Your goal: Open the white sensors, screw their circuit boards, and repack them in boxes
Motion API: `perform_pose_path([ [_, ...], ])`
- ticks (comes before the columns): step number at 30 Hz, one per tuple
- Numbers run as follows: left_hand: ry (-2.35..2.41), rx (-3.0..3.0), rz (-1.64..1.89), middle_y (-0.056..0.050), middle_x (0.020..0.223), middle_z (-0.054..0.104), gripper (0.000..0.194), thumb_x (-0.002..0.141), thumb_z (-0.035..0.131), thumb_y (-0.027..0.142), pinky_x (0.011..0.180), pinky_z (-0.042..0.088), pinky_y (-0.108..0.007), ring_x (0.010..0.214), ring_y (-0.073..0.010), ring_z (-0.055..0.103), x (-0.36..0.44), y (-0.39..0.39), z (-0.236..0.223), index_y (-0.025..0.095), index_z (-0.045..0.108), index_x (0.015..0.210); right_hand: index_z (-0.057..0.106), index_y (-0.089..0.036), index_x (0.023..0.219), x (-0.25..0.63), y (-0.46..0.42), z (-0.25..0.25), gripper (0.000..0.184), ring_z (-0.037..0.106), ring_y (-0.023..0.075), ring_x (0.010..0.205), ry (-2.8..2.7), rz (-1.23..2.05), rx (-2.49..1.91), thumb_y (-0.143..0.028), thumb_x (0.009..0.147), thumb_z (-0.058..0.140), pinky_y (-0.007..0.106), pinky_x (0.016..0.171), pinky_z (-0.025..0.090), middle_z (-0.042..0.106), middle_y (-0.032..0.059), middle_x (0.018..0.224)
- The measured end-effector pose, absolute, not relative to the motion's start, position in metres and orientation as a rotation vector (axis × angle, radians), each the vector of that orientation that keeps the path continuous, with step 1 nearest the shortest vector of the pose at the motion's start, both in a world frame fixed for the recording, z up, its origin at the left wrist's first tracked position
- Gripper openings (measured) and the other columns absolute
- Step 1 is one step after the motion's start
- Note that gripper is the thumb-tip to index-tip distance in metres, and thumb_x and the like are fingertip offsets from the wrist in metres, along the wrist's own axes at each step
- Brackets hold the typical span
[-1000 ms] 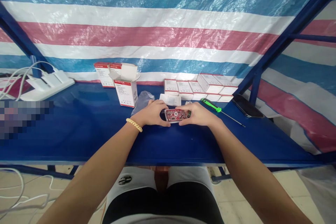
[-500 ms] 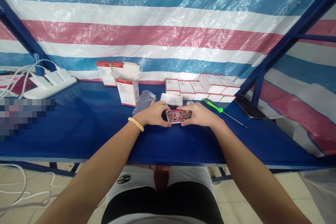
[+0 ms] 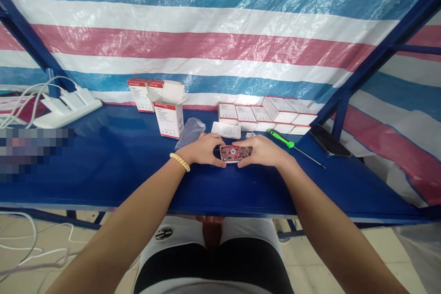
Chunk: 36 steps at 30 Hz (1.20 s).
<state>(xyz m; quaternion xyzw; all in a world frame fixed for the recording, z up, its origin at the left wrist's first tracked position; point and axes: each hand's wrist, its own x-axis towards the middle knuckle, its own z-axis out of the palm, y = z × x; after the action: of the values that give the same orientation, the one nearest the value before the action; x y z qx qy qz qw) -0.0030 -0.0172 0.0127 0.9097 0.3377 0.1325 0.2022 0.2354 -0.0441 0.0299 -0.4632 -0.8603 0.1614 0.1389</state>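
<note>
Between my two hands, a red circuit board (image 3: 231, 153) sits in a small white casing on the blue table. My left hand (image 3: 206, 149) grips its left end, thumb at the near edge and fingers at the far side. At the right end my right hand (image 3: 261, 150) holds it the same way, covering part of the board. Just behind lies a white plastic cover (image 3: 226, 130). A small white part (image 3: 250, 135) rests beyond my right fingers, too small to name. A crumpled clear plastic bag (image 3: 191, 132) is beside my left hand.
A green-handled screwdriver (image 3: 280, 138) lies right of my hands, with a black phone (image 3: 330, 140) beyond it. Several white-and-red boxes (image 3: 246, 113) are stacked at the back. An opened detector box (image 3: 168, 119) stands left. A power strip (image 3: 69, 112) with plugged chargers is far left.
Both hands keep the same hold on the board and casing. The whole view has shifted very slightly; nothing else has visibly moved.
</note>
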Motion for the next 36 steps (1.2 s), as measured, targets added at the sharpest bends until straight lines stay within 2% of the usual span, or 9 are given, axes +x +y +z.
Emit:
perform_pose_path([
  [4,0.946,2.540,0.358,-0.008,0.111,0.062,0.061,0.064,0.073,0.062,0.099,0.034,-0.044,0.111,-0.0309,0.053,-0.003,-0.017,0.013,0.020,0.067,0.108,0.073,-0.030,0.113,0.234,-0.045,0.030,0.061,0.064,0.0191,0.074,-2.520,0.425,-1.352,-0.052,0.057,0.083,0.028,0.066,0.041,0.076,0.0003,0.087],
  [7,0.939,2.547,0.352,-0.008,0.111,0.062,0.060,0.066,0.072,0.061,0.100,0.034,-0.046,0.113,-0.0324,0.052,-0.002,-0.018,0.012,0.020,0.066,0.110,0.070,-0.031,0.120,0.232,-0.046,0.031,0.071,0.064,0.0225,0.081,-2.541,0.373,-1.386,-0.052,0.054,0.084,0.030,0.069,0.042,0.076,0.0023,0.093],
  [12,0.933,2.516,0.393,-0.013,0.132,0.057,0.078,0.066,0.075,0.049,0.106,0.032,-0.051,0.127,-0.0354,0.046,-0.002,-0.019,0.011,0.020,0.051,0.135,0.052,-0.027,0.139,0.230,-0.049,0.037,0.094,0.061,0.0192,0.069,-2.516,0.481,-1.442,-0.047,0.054,0.085,0.028,0.063,0.039,0.070,0.0003,0.078],
  [14,0.922,2.501,0.388,-0.013,0.134,0.055,0.083,0.067,0.075,0.046,0.107,0.031,-0.052,0.127,-0.0349,0.046,-0.002,-0.020,0.012,0.020,0.045,0.140,0.053,-0.023,0.136,0.230,-0.050,0.038,0.086,0.060,0.0170,0.067,-2.467,0.577,-1.413,-0.046,0.059,0.082,0.028,0.062,0.040,0.068,0.0002,0.079],
  [16,0.897,2.506,0.396,-0.012,0.135,0.055,0.082,0.068,0.075,0.043,0.107,0.030,-0.052,0.127,-0.0342,0.047,-0.001,-0.021,0.013,0.021,0.044,0.141,0.059,-0.019,0.125,0.231,-0.051,0.039,0.068,0.060,0.0160,0.068,-2.418,0.621,-1.383,-0.042,0.064,0.078,0.027,0.064,0.041,0.067,0.0009,0.080],
  [19,0.838,2.552,0.395,-0.009,0.127,0.059,0.070,0.070,0.075,0.042,0.105,0.032,-0.050,0.122,-0.0329,0.050,-0.001,-0.021,0.016,0.025,0.053,0.134,0.066,-0.018,0.106,0.232,-0.051,0.039,0.043,0.062,0.0160,0.072,-2.402,0.647,-1.346,-0.037,0.068,0.074,0.028,0.068,0.044,0.067,0.0016,0.079],
  [21,0.826,2.573,0.361,-0.008,0.117,0.062,0.062,0.071,0.074,0.042,0.101,0.033,-0.049,0.116,-0.0320,0.052,-0.001,-0.021,0.017,0.028,0.059,0.129,0.070,-0.018,0.097,0.233,-0.051,0.039,0.034,0.063,0.0164,0.075,-2.417,0.656,-1.309,-0.037,0.069,0.073,0.029,0.071,0.045,0.069,0.0028,0.081],
  [29,0.862,2.553,0.296,-0.005,0.107,0.058,0.055,0.073,0.073,0.040,0.098,0.033,-0.045,0.110,-0.0294,0.052,0.000,-0.023,0.019,0.032,0.063,0.127,0.076,-0.019,0.095,0.231,-0.051,0.041,0.027,0.060,0.0161,0.073,-2.553,0.561,-1.221,-0.028,0.071,0.066,0.030,0.072,0.044,0.066,0.0041,0.080],
  [36,0.893,2.518,0.284,-0.007,0.112,0.057,0.053,0.072,0.072,0.037,0.101,0.033,-0.046,0.115,-0.0306,0.050,-0.001,-0.022,0.019,0.028,0.065,0.124,0.061,-0.018,0.096,0.234,-0.052,0.040,0.037,0.057,0.0184,0.082,-2.446,0.487,-1.210,-0.012,0.060,0.061,0.030,0.071,0.044,0.059,0.0049,0.092],
])
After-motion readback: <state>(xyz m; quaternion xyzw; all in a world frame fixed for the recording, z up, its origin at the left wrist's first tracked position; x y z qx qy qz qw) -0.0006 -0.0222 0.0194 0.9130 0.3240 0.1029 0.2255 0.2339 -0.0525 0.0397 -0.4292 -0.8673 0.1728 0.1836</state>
